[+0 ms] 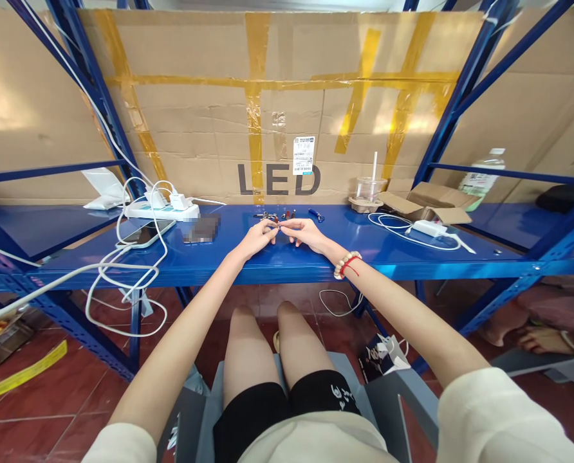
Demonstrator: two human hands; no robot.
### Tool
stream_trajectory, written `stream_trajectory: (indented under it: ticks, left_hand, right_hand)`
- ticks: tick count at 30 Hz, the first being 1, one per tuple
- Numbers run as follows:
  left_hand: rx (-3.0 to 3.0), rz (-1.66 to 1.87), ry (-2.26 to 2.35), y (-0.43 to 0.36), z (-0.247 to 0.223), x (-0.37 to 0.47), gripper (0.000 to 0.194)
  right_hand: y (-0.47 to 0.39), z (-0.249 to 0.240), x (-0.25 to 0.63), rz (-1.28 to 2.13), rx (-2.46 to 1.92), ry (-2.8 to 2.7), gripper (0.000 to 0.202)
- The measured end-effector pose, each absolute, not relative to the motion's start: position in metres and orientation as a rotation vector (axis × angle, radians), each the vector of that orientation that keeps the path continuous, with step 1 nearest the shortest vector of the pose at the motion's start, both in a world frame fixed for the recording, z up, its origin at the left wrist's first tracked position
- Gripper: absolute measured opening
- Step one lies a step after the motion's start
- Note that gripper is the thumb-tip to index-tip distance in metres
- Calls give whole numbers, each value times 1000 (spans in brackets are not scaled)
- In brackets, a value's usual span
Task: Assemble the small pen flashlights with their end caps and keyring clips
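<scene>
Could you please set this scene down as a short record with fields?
Surface: blue shelf
Left hand: fingertips at a small dark item, unidentifiable
Right hand: fingertips at the same item
Just beyond hands: small loose parts, blue tool
Left side: white power strip, phone-like device
Right side: cup with straw, open cardboard box
Backdrop: cardboard panel printed LED

Bright light, glare on cardboard [195,138], stretched edges

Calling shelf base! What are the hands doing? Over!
Left hand, right hand together at tiny dark piece. Piece too small to identify. Small items just beyond, not visibly blocking.
</scene>
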State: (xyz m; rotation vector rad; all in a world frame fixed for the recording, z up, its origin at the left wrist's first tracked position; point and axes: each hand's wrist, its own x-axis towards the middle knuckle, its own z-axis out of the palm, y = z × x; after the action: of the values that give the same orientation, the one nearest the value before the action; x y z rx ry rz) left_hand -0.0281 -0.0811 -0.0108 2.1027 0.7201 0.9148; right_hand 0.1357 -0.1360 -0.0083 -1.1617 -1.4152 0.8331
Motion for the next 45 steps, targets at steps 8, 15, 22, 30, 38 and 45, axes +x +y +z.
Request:
stream_trajectory:
  ticks: [8,15,22,30,38,45]
  left_hand:
    - [2054,943,679,-80,-13,-27,23]
    - [2153,926,599,-82,-10,-28,18]
    - [2188,994,596,-87,-7,-27,23]
    - [2109,1111,688,-80,-8,-25,27]
    - [2120,1107,653,-81,-9,-26,32]
    - [2208,1119,677,-88,-6,-29,25]
  right_hand:
    - [-137,-7,136,864,-1131,-1377,36]
    - [-132,-11,140,896,-1064,-1345,42]
    - [-131,-11,141,895,-1089,-1311,42]
    - [-127,-10,141,850,-1136,-1210,32]
    - [-133,-7,137,788,-1173,-1282,32]
    - [-134,-4,135,690,-1152,-1278,35]
